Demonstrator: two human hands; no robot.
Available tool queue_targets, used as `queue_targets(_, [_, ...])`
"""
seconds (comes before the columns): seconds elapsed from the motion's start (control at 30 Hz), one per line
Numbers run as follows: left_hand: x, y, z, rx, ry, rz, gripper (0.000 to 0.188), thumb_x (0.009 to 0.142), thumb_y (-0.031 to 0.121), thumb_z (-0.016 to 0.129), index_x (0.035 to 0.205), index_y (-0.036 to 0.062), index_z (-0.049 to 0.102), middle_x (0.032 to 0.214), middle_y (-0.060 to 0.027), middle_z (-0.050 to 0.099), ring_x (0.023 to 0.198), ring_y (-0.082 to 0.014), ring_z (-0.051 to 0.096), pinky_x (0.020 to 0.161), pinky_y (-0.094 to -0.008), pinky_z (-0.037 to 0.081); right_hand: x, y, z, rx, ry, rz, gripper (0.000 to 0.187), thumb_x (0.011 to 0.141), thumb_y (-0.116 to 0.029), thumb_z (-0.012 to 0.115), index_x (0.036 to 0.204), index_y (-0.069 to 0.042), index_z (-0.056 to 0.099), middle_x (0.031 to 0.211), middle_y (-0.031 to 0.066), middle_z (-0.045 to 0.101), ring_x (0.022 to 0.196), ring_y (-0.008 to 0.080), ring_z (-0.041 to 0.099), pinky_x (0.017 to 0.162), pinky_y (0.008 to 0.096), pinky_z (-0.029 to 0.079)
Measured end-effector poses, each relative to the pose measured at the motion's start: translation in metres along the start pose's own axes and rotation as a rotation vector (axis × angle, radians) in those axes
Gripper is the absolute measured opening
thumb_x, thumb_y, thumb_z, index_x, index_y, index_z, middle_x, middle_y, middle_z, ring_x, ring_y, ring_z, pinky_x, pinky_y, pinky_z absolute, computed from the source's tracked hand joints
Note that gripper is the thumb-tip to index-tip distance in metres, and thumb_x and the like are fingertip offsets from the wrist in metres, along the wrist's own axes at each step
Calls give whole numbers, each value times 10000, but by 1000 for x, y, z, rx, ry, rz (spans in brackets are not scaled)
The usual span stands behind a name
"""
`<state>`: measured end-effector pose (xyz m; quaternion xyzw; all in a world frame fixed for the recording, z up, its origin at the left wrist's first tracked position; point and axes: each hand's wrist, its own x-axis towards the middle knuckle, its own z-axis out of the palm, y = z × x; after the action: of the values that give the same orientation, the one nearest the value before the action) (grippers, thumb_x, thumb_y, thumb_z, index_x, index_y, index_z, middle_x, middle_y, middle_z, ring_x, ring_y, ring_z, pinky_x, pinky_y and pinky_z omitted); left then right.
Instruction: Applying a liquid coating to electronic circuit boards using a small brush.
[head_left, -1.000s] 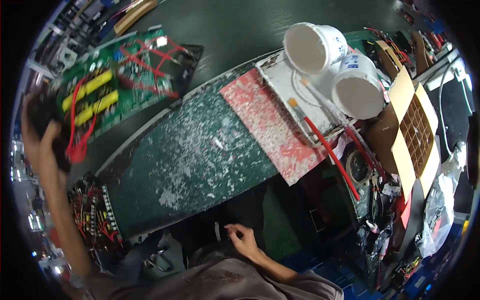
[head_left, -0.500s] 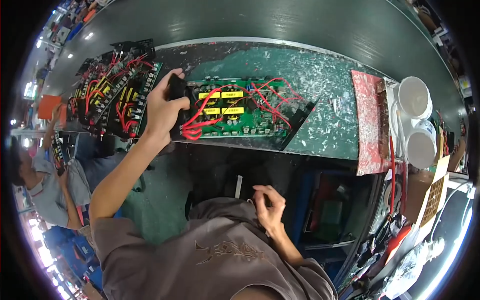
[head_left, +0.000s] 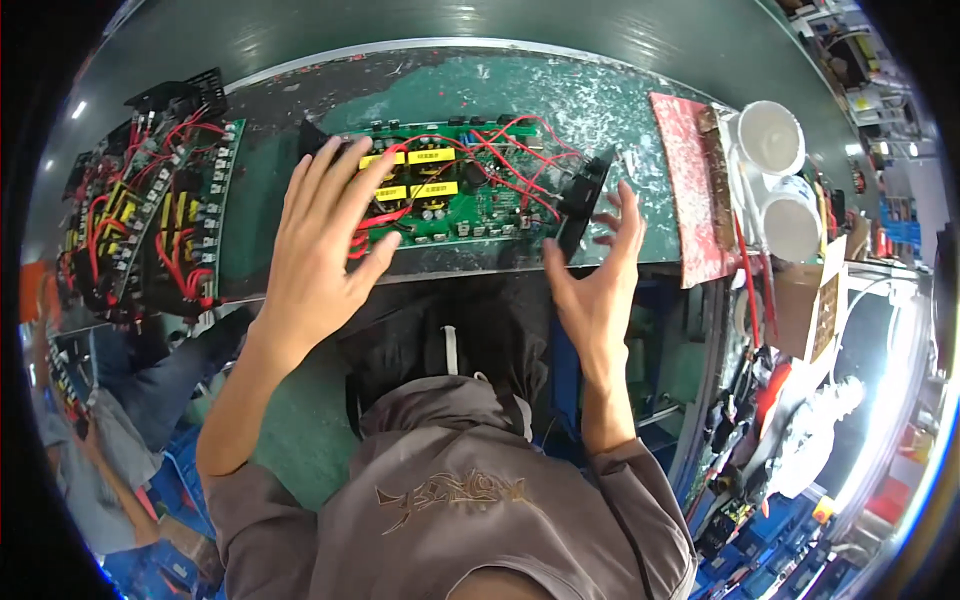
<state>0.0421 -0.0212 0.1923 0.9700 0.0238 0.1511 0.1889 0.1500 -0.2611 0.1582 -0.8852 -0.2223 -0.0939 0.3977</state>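
Observation:
A green circuit board (head_left: pixel 487 200) with yellow transformers (head_left: pixel 431 157) and red wires lies on the bench. My left hand (head_left: pixel 322 235) is open, its spread fingers over the board's left end and partly hiding the black end panel (head_left: pixel 313 136) there. A second black end panel (head_left: pixel 584 207) stands tilted at the board's right end, joined to it by thin wires. My right hand (head_left: pixel 598 290) is open beside that panel, thumb near its lower end and fingers to its right. Whether either hand touches cannot be made out.
Several similar boards with wires (head_left: pixel 150 210) are piled at the bench's left. At the right lie a red, paint-worn sheet (head_left: pixel 690 190) and two white tubs (head_left: pixel 770 138). A cardboard box (head_left: pixel 808 310) stands below them. Another person (head_left: pixel 105 450) works at far left.
My left hand has let go of the black panel at the board's left end and opened. My right hand has risen from my lap to the right panel. The whole view has shifted.

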Motion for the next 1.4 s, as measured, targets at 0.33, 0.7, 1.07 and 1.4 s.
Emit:
queue_targets(0.33, [-3, -19, 3, 152, -131, 107, 640, 694, 169, 773, 1282, 88, 533, 1360, -122, 461, 1289, -320, 396, 1105, -491, 276, 38, 14, 6, -212, 85, -280, 474, 777, 95, 603, 1230, -42, 559, 1295, 181, 499, 1226, 344, 469, 1002, 436, 394])
queue_targets(0.7, [20, -22, 10, 161, -210, 78, 880, 629, 285, 821, 1389, 103, 417, 1385, -172, 428, 1305, -334, 377, 1140, -475, 233, 29, -39, 59, -251, -338, -451, 895, 661, -361, 802, 1380, -25, 388, 1421, 181, 365, 1340, 390, 319, 1102, 536, 219])
queue_targets(1.07, [25, -20, 15, 155, -151, 53, 812, 574, 231, 829, 1302, 78, 504, 1274, -147, 501, 1199, -317, 461, 1076, -469, 307, 30, -41, 67, -135, -290, -309, 1014, 554, -278, 864, 1398, -61, 346, 1440, 218, 276, 1349, 438, 222, 1115, 553, 199])
queue_targets(1.4, [27, -20, 13, 142, -179, 67, 825, 579, 217, 835, 1326, 112, 502, 1317, -128, 491, 1221, -331, 437, 1079, -452, 301, 29, -30, 46, -33, -190, -395, 905, 621, -216, 852, 1375, -69, 373, 1434, 223, 268, 1356, 420, 212, 1117, 518, 205])
